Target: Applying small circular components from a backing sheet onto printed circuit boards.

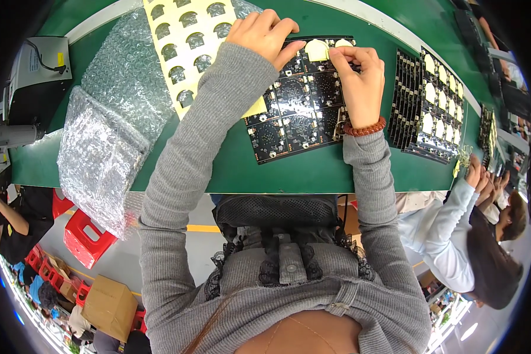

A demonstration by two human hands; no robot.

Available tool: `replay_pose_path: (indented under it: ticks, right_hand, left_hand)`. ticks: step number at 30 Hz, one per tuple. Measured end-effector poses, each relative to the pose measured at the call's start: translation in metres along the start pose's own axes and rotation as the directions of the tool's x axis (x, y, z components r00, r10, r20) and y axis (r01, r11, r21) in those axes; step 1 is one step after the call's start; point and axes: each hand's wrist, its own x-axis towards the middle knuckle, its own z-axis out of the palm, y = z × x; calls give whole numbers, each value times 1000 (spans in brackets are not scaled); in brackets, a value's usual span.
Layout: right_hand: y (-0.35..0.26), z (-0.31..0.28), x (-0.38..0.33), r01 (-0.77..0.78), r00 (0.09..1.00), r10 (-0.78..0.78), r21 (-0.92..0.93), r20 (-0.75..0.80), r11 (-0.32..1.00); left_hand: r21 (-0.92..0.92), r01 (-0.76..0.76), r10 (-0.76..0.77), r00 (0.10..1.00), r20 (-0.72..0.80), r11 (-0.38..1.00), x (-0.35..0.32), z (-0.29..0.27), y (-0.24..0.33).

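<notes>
A panel of black circuit boards (301, 112) lies in front of me on the green table. At its far side is a pale yellow rounded sticker (317, 51); a second pale sticker (343, 43) lies just right of it. My right hand (363, 76) pinches the first sticker's right edge between thumb and forefinger. On the other side, my left hand (262, 36) has its thumb at the sticker's left edge; its fingers are loosely bent and apart from the thumb. Beneath my left arm lies a yellow sticker sheet (177, 59) with rows of cut-out shapes.
Bubble wrap (112, 124) covers the table's left, beside a boxy machine (41, 76). Overlapping black board panels (404, 100) stand right, the front one (439, 106) bearing several pale stickers. A co-worker in light blue (448, 230) sits right. Red stools (91, 236) and a cardboard box (109, 307) stand behind left.
</notes>
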Motion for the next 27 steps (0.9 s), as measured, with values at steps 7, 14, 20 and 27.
replay_pose_path:
  ticks: [7,14,20,27]
  right_hand:
    - [1,1,0,-3,1000,3,-18,7,1000]
    - [2,1,0,14,1000,-13,-57,6,998]
    - [2,2,2,15,1000,-16,-56,-13,998]
    - [10,2,5,-46,999,46,102,2,994]
  left_hand:
    - [14,6,-6,1000,9,1000,-1,1,0]
    - [10,12,-12,1000,17,1000,-1,0,1]
    - [-15,-4,4,1000,-1,1000,2,-3,4]
    - [-82,-247,246,969,-22,966,5,-6,18]
